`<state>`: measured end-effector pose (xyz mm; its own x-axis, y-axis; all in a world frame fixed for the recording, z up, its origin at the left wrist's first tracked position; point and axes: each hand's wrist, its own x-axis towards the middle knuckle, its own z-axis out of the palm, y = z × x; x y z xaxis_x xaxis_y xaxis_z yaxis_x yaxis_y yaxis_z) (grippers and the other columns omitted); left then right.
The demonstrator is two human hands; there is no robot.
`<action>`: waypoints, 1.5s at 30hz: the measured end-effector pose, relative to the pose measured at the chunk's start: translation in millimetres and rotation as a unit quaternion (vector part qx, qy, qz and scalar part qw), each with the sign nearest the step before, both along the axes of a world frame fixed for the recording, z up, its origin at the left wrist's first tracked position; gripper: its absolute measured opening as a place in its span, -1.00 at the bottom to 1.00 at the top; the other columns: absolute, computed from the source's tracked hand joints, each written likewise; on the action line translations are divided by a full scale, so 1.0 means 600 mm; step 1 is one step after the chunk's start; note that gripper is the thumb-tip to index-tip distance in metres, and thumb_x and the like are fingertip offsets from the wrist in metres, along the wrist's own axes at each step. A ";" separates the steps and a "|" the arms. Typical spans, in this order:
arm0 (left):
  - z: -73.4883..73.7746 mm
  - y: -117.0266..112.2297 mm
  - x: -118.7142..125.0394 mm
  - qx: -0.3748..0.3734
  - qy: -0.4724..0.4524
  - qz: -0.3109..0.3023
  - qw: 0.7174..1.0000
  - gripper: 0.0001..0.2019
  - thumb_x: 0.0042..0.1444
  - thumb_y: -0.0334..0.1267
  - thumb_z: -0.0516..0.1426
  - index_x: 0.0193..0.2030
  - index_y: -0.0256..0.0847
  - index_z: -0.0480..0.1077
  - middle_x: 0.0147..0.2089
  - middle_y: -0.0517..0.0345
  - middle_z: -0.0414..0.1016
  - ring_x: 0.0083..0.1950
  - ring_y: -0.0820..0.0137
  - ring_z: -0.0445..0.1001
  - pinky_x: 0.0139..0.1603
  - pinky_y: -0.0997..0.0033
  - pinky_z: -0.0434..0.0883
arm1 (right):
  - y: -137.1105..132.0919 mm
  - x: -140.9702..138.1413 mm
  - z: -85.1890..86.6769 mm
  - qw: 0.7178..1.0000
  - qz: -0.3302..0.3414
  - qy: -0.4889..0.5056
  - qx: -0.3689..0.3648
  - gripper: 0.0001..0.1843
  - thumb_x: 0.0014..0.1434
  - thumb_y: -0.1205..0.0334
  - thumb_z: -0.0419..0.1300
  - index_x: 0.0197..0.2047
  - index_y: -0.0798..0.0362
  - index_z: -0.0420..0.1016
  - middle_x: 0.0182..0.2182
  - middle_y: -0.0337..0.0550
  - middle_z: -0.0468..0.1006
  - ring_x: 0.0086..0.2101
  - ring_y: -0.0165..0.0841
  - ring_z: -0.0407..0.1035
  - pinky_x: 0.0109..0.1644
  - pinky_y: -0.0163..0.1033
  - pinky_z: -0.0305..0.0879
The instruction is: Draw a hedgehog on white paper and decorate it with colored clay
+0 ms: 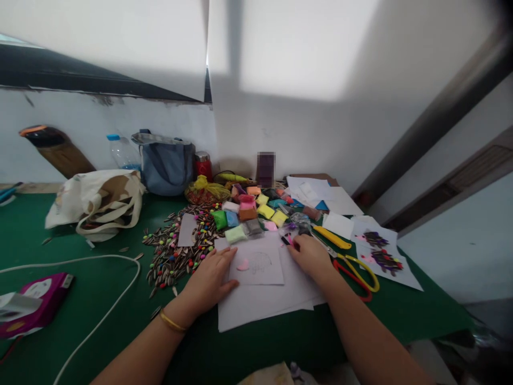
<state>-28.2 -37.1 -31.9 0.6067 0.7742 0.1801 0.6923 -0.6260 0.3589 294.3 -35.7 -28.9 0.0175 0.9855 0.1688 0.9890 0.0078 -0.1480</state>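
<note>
My left hand (212, 275) lies with fingers stretched over the left edge of a small white sheet (268, 275). The sheet bears a pencil drawing (258, 263) with a flat pink piece (242, 264) at its left end. Larger white paper (248, 307) lies beneath. To the right of the drawing, my right hand (310, 255) rests with its fingers bent together beside a small pink and black item (287, 240); what sits between the fingertips is too small to name. Scissors (356, 275) with red and yellow handles and a yellow utility knife (332, 237) lie by that hand.
Packets of coloured clay (248, 213) are heaped behind the sheet. Striped seeds (172, 254) and coloured beads spread leftward. Finished seed pictures (380, 251) lie right. A cloth bag (96, 200), blue bag (166, 166), white cable (120, 297) and purple box (44, 299) stand left.
</note>
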 end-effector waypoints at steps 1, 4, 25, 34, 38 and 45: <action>-0.001 0.000 0.001 -0.004 0.008 0.000 1.000 -0.26 0.06 -0.22 0.26 0.37 -0.19 0.10 0.32 -0.13 0.31 0.34 0.08 0.26 0.40 -0.10 0.08 | 0.000 0.002 0.002 1.000 -0.002 0.003 0.012 -0.77 0.27 0.15 0.15 -0.37 0.05 0.50 -0.36 -0.10 0.51 -0.29 -0.24 0.38 -0.31 -0.23 0.11; -0.004 -0.002 0.004 -0.006 0.018 0.000 1.000 -0.30 0.08 -0.21 0.25 0.35 -0.21 0.13 0.30 -0.15 0.34 0.34 0.09 0.26 0.41 -0.12 0.03 | -0.002 -0.003 0.007 0.997 0.045 0.031 0.062 -0.75 0.34 0.23 0.05 -0.20 0.06 0.56 -0.24 -0.06 0.55 -0.19 -0.22 0.39 -0.17 -0.21 0.18; -0.016 -0.004 0.013 0.016 0.007 -0.003 1.000 -0.29 0.06 -0.21 0.26 0.33 -0.23 0.13 0.28 -0.15 0.36 0.32 0.12 0.30 0.42 -0.07 0.09 | -0.047 -0.170 0.002 0.955 0.280 -0.046 0.088 -0.81 0.29 0.26 0.18 -0.38 0.05 0.48 -0.39 -0.16 0.47 -0.30 -0.28 0.24 -0.19 -0.13 -0.05; -0.017 -0.005 0.012 0.015 0.011 -0.004 1.000 -0.30 0.06 -0.21 0.27 0.31 -0.25 0.14 0.27 -0.15 0.36 0.33 0.13 0.29 0.42 -0.09 0.09 | -0.043 -0.159 -0.002 0.950 0.295 -0.053 0.089 -0.86 0.27 0.27 0.22 -0.36 0.03 0.47 -0.38 -0.17 0.47 -0.28 -0.28 0.22 -0.19 -0.12 -0.06; -0.017 -0.004 0.012 0.009 0.005 -0.005 1.000 -0.33 0.05 -0.20 0.28 0.29 -0.24 0.18 0.26 -0.14 0.38 0.33 0.12 0.29 0.42 -0.10 0.08 | -0.042 -0.151 -0.001 0.955 0.284 -0.053 0.073 -0.90 0.26 0.27 0.23 -0.33 0.02 0.48 -0.36 -0.18 0.47 -0.27 -0.27 0.22 -0.16 -0.11 -0.05; -0.010 -0.005 0.012 0.001 -0.009 -0.005 1.000 -0.39 0.05 -0.22 0.28 0.24 -0.19 0.24 0.25 -0.10 0.40 0.32 0.11 0.30 0.40 -0.12 0.08 | -0.038 -0.143 0.001 0.955 0.283 -0.050 0.070 -0.92 0.27 0.27 0.23 -0.30 0.00 0.51 -0.33 -0.18 0.50 -0.25 -0.27 0.23 -0.13 -0.10 -0.04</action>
